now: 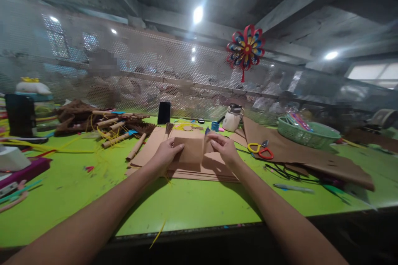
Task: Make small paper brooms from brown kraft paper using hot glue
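A stack of brown paper sheets (199, 169) lies on the green table (192, 203) in front of me. The top sheet (191, 149) is folded up from the stack. My left hand (166, 153) pinches its left edge with thumb on top. My right hand (224, 147) grips the fold's right edge, fingers curled around it. Both forearms reach in from the near table edge.
Red-and-yellow scissors (261, 150) lie on a large brown sheet (311, 155) at right, beside a green basket (307, 132). Rolled brown paper tubes (121, 132) sit at left. A phone (163, 112), a white jar (231, 119) and a mesh screen with a paper pinwheel (245, 47) stand behind.
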`<act>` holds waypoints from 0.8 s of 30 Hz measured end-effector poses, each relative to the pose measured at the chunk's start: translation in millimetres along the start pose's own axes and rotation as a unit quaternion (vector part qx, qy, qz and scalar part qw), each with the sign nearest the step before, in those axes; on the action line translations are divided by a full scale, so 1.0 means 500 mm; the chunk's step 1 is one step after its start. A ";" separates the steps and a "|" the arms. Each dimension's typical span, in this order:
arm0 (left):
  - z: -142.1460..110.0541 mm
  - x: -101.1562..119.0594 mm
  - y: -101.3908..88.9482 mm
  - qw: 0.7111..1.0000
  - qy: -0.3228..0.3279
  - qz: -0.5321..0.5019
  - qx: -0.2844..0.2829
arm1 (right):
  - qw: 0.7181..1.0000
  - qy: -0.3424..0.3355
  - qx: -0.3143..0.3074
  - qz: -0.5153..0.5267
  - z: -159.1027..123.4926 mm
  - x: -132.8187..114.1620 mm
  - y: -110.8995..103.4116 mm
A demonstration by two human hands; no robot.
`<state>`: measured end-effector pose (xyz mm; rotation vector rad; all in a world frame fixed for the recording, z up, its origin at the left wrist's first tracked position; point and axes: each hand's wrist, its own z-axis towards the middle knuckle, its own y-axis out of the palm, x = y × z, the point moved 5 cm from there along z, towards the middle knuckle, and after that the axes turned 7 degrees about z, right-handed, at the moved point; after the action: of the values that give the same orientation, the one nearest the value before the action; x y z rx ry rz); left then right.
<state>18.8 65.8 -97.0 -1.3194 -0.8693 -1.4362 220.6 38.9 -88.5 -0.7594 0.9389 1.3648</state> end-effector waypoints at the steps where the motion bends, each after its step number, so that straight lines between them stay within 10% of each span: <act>1: 0.001 -0.003 -0.001 1.000 -0.006 -0.011 0.004 | 1.000 -0.009 0.012 -0.002 0.003 -0.001 -0.006; 14: -0.009 -0.001 0.006 0.998 -0.037 -0.049 -0.014 | 0.985 0.036 0.026 0.167 -0.022 -0.070 -0.004; 24: -0.025 0.006 0.030 0.986 -0.067 -0.117 -0.096 | 0.975 0.094 -0.107 0.173 -0.034 -0.039 0.047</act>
<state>29.5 49.2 -97.7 -1.5109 -1.0222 -1.6624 196.2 16.7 -77.0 -0.9316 1.1220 1.7411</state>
